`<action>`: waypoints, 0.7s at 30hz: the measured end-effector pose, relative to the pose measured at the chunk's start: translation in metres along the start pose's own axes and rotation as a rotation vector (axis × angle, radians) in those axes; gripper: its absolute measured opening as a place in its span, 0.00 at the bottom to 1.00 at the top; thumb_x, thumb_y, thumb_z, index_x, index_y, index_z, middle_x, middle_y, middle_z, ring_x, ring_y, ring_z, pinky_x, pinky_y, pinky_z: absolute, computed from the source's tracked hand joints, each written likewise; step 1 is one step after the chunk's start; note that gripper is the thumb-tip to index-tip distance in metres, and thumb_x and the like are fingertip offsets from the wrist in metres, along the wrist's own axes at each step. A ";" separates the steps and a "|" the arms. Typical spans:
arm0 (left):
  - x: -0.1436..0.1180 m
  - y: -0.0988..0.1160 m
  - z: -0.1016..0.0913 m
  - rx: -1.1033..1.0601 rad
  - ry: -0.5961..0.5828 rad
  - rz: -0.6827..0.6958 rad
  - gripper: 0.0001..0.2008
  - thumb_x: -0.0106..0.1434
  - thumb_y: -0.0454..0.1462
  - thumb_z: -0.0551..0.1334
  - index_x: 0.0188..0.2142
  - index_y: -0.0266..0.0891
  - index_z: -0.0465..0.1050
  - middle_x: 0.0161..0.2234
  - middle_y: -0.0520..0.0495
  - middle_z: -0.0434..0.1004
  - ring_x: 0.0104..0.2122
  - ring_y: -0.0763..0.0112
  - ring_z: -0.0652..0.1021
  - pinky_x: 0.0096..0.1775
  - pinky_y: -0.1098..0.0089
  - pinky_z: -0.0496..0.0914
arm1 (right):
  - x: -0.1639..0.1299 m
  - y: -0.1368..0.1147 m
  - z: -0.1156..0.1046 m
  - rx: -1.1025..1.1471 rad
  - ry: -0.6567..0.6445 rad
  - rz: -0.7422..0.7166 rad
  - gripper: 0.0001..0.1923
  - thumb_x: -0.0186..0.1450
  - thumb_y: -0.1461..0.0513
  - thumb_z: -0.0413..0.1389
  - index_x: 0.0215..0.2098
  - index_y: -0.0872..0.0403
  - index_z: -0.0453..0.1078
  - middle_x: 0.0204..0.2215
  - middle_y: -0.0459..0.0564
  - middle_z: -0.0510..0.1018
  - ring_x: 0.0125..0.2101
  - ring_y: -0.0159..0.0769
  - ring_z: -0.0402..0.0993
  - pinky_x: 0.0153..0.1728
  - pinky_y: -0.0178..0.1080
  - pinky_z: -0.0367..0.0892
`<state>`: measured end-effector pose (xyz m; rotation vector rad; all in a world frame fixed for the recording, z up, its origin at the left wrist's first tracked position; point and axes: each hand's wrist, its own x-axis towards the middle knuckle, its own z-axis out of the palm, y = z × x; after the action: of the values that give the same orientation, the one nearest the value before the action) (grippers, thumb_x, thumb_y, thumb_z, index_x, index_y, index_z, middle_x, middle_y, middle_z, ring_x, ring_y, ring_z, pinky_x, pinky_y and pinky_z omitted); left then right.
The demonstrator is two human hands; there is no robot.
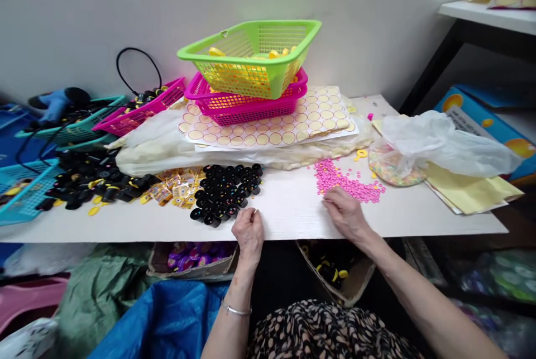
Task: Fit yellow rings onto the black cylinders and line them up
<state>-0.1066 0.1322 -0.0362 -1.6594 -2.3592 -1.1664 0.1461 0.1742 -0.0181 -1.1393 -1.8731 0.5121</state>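
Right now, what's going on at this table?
A person sits at a white table sorting small parts with bare hands. The left hand rests by a cluster of black caps, its fingertips pinched together, though what they pinch is too small to tell. The right hand touches the near edge of a pile of pink beads. Behind them, a green basket sits stacked on a pink basket atop sheets of round stickers.
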 end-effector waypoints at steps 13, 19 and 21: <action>0.032 0.023 0.009 0.505 -0.339 -0.113 0.14 0.64 0.34 0.47 0.40 0.33 0.70 0.31 0.38 0.75 0.30 0.64 0.77 0.28 0.71 0.63 | 0.104 -0.043 0.142 -0.183 -0.400 0.008 0.13 0.61 0.67 0.46 0.34 0.51 0.72 0.32 0.48 0.71 0.35 0.35 0.67 0.33 0.34 0.60; 0.031 0.023 0.009 0.492 -0.328 -0.164 0.13 0.64 0.33 0.46 0.40 0.35 0.69 0.31 0.40 0.76 0.30 0.64 0.78 0.28 0.71 0.64 | 0.101 -0.044 0.153 -0.285 -0.395 -0.015 0.12 0.61 0.64 0.46 0.30 0.50 0.71 0.30 0.48 0.70 0.33 0.36 0.66 0.29 0.35 0.57; 0.029 0.021 0.009 0.478 -0.322 -0.159 0.14 0.64 0.33 0.46 0.39 0.36 0.69 0.30 0.41 0.76 0.30 0.64 0.78 0.28 0.70 0.64 | 0.100 -0.044 0.155 -0.327 -0.381 -0.033 0.11 0.61 0.65 0.46 0.29 0.50 0.70 0.29 0.48 0.70 0.32 0.35 0.66 0.29 0.35 0.56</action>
<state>-0.0983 0.1641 -0.0187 -1.6002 -2.7093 -0.3048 -0.0268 0.2515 -0.0260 -1.2849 -2.3677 0.4364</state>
